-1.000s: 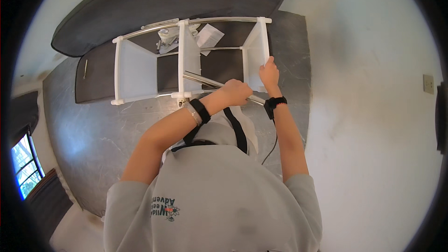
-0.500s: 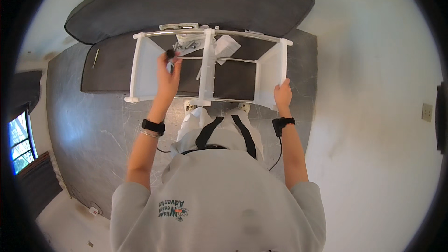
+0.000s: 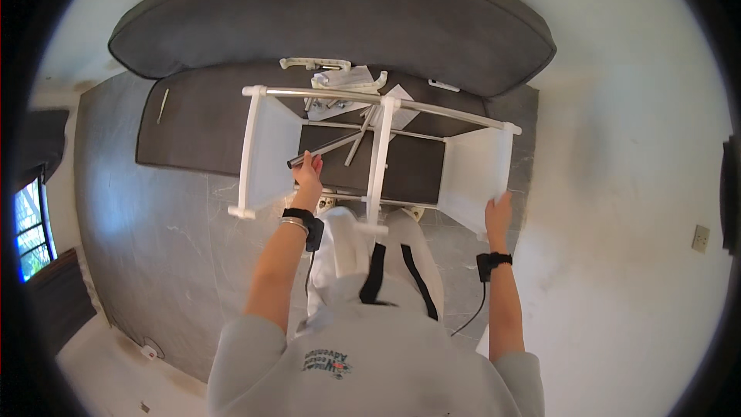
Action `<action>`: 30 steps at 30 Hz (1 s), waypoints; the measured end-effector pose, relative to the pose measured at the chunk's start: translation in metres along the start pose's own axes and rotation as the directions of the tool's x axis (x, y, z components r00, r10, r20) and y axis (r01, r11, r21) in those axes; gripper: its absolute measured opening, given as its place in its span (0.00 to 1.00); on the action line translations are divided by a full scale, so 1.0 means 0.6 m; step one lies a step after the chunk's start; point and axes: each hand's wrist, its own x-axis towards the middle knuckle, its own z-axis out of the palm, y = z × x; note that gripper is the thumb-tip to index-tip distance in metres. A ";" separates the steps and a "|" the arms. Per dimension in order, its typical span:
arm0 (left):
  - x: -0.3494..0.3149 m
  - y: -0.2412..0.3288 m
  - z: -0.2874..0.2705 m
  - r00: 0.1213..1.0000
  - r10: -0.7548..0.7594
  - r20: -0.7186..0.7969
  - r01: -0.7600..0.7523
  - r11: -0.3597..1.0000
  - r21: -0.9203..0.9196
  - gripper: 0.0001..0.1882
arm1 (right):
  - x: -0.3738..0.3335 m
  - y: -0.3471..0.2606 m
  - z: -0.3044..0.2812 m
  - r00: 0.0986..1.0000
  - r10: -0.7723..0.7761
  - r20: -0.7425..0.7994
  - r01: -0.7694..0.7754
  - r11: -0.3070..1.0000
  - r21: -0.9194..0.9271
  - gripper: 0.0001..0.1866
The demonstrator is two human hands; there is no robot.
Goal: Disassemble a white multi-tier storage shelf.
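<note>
Swung flatter, the metal tube [image 3: 333, 146] slants rightward from the left hand [image 3: 308, 176] clasping its end, right hand [image 3: 499, 220] gripping the rack [image 3: 471, 175].

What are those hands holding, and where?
Left hand: metal tube, near its left end. Right hand: white rack, by the edge of its right panel.

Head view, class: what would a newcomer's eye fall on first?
The white three-panel rack with metal rails stands out at centre, overlapping the dark grey sofa in view. Left of centre, the left hand holds a metal tube; at right, the right hand holds the rack's end panel.
</note>
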 end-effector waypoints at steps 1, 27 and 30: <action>0.031 -0.012 0.007 1.000 -0.007 0.018 0.006 1.000 0.021 0.11 | 0.000 -0.002 0.000 1.000 0.012 0.000 -0.012 1.000 0.007 0.17; 0.001 -0.051 0.009 0.849 -0.150 0.507 -0.236 0.751 0.616 0.08 | 0.003 0.008 0.003 1.000 0.018 -0.019 -0.017 0.999 0.050 0.17; -0.098 0.028 -0.033 0.684 0.208 0.699 -0.708 0.422 0.566 0.10 | 0.003 0.010 0.003 1.000 0.002 -0.017 -0.002 0.999 0.050 0.16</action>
